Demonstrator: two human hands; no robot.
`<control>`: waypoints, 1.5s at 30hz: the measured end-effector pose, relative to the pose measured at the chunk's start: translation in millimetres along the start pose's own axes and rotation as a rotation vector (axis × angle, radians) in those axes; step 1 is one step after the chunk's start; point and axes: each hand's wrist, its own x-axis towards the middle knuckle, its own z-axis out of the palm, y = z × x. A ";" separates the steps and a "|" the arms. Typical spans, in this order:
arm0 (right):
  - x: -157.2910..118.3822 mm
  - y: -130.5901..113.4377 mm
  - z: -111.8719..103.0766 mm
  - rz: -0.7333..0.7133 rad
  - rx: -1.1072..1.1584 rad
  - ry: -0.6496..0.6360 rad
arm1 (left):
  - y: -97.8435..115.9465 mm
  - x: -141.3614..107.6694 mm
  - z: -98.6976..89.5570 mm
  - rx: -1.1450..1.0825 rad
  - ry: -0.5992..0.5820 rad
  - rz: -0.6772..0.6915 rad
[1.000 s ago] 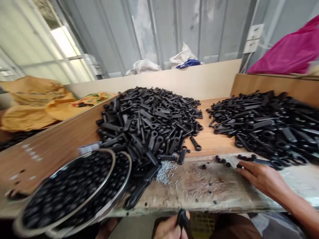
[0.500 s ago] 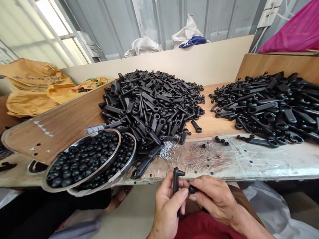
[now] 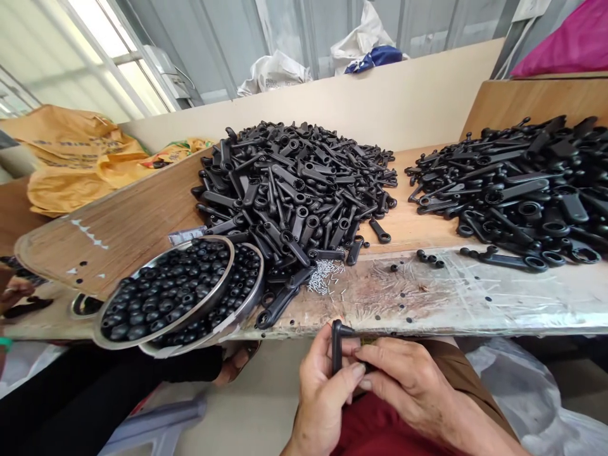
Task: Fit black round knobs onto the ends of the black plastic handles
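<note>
My left hand [image 3: 320,396] is closed around a black crank handle [image 3: 337,347], which stands upright with its short peg pointing right. My right hand [image 3: 411,380] is beside it, thumb and fingers pinched on a small black ball knob that the fingers now mostly hide. Both hands are just off the front edge of the bench, above my lap. Beyond them, a small heap of metal pins [image 3: 323,277] lies on the plastic-covered bench [image 3: 370,297]. A large pile of black crank handles [image 3: 294,183] rises behind the pins.
Two metal bowls of black ball knobs [image 3: 161,294] overlap at the left front edge. Another pile of black crank handles [image 3: 527,183] is at the right. Several loose knobs [image 3: 431,258] lie between. At the far left shows another person's hand [image 3: 16,291].
My right hand has moved slightly left, closer to my left hand, and the ball knob is now mostly covered by fingers. The view has shifted a little. Another person's hand has appeared at far left.
</note>
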 end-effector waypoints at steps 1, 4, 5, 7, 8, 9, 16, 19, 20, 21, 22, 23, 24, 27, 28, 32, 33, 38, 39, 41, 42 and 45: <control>1.3 0.2 1.1 0.007 0.015 0.036 | 1.7 0.6 1.4 -0.043 -0.008 -0.001; 5.6 0.9 6.4 -0.026 -0.006 0.198 | 6.8 2.5 7.0 -0.228 -0.080 -0.080; 6.7 1.2 8.5 -0.061 -0.044 0.255 | 8.0 3.1 8.8 -0.293 -0.092 -0.119; 8.0 2.4 12.5 -0.130 -0.127 0.335 | 9.0 4.0 12.0 -0.393 -0.073 -0.177; 8.3 3.0 14.2 -0.155 -0.167 0.360 | 9.2 4.4 13.5 -0.422 -0.054 -0.192; 8.5 3.6 15.4 -0.172 -0.199 0.377 | 9.1 4.8 14.8 -0.439 -0.037 -0.203; 8.6 2.3 14.0 -0.206 -0.200 0.431 | 3.8 2.6 19.7 -0.372 -0.053 -0.160; 5.9 0.7 9.5 -0.121 -0.091 0.441 | -3.4 -0.9 16.6 -0.267 -0.063 -0.010; 4.7 0.2 7.9 -0.080 -0.052 0.428 | -6.0 -2.0 15.0 -0.225 -0.066 0.035; 3.5 -0.5 6.5 -0.042 -0.014 0.405 | -8.3 -3.1 13.2 -0.187 -0.064 0.071; 2.4 -1.2 5.2 -0.009 0.025 0.378 | -10.3 -4.1 11.6 -0.156 -0.057 0.096; 1.6 -2.0 4.3 0.012 0.063 0.355 | -12.0 -5.0 10.1 -0.137 -0.049 0.109; 1.0 -2.9 3.6 0.027 0.100 0.338 | -13.5 -5.8 8.8 -0.127 -0.038 0.115; 0.4 -5.7 2.7 0.065 0.208 0.315 | -16.9 -8.1 6.1 -0.096 -0.005 0.112; 0.5 -6.5 2.3 0.078 0.238 0.320 | -17.8 -8.8 5.5 -0.081 -0.003 0.118; 0.1 -8.8 -1.0 0.129 0.345 0.363 | -21.0 -10.4 2.6 -0.022 -0.036 0.161; -0.4 -9.0 -1.9 0.148 0.372 0.364 | -21.7 -10.3 1.5 0.004 -0.037 0.177; -5.8 -6.7 -2.3 0.357 0.682 0.313 | -23.2 -9.2 -1.4 0.178 -0.025 0.310; -7.4 -5.4 -1.5 0.409 0.784 0.306 | -22.8 -9.4 -0.2 0.204 -0.032 0.337; -10.4 -2.1 0.4 0.495 0.962 0.295 | -21.2 -10.7 4.2 0.248 -0.012 0.381; -11.7 -0.3 1.3 0.530 1.022 0.292 | -20.1 -11.6 7.0 0.270 0.014 0.395; -13.8 4.6 3.3 0.588 1.113 0.294 | -16.4 -14.1 15.2 0.326 0.100 0.420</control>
